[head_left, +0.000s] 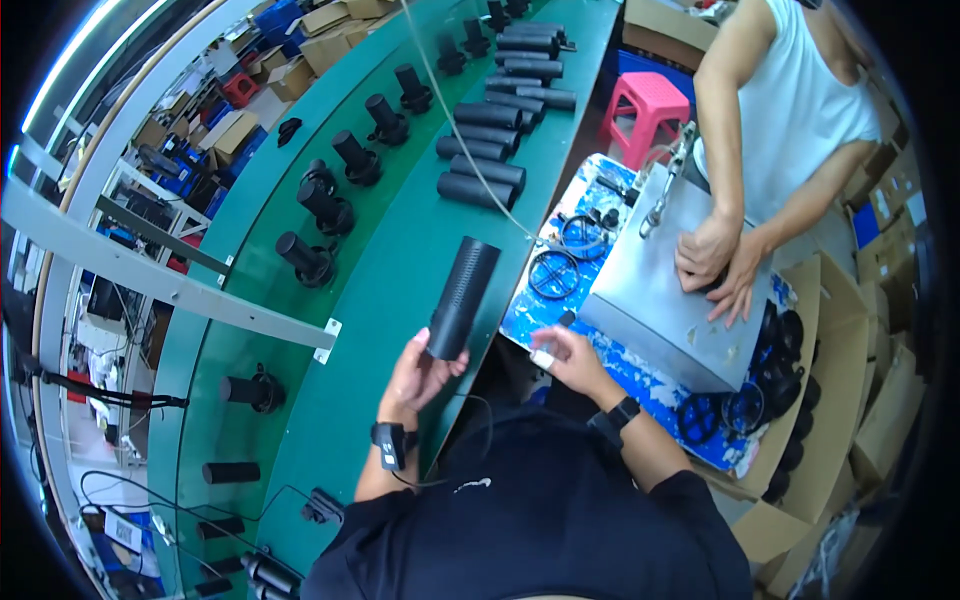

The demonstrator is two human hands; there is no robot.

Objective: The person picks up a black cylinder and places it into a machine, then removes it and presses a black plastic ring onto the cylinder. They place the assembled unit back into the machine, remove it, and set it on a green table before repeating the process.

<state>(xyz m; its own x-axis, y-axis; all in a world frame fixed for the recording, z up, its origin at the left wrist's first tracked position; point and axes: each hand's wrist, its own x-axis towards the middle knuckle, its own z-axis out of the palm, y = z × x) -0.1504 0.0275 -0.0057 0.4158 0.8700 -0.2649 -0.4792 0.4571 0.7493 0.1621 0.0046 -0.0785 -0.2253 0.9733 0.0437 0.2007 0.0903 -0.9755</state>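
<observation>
My left hand (pixel 428 374) is wrapped round the lower end of a black ribbed cylinder (pixel 468 296), which stands tilted above the green bench. To its right, my right hand (pixel 570 360) is closed with bent fingers beside the blue work table's near edge. Something white shows at its fingertips; whether it is held or worn I cannot make out. A small dark piece (pixel 567 318) lies just beyond those fingers. Black ring frames with crossed spokes (pixel 553 274) rest on the blue table (pixel 520 318), past my right hand. Several similar black cylinders (pixel 478 190) lie along the bench further off.
A green conveyor belt (pixel 330 290) on the left carries black cylinders on flanged bases (pixel 300 256). At right, a co-worker's hands (pixel 715 262) press on a grey metal box (pixel 650 290). A pink stool (pixel 645 112) and a carton of black parts (pixel 835 360) stand nearby.
</observation>
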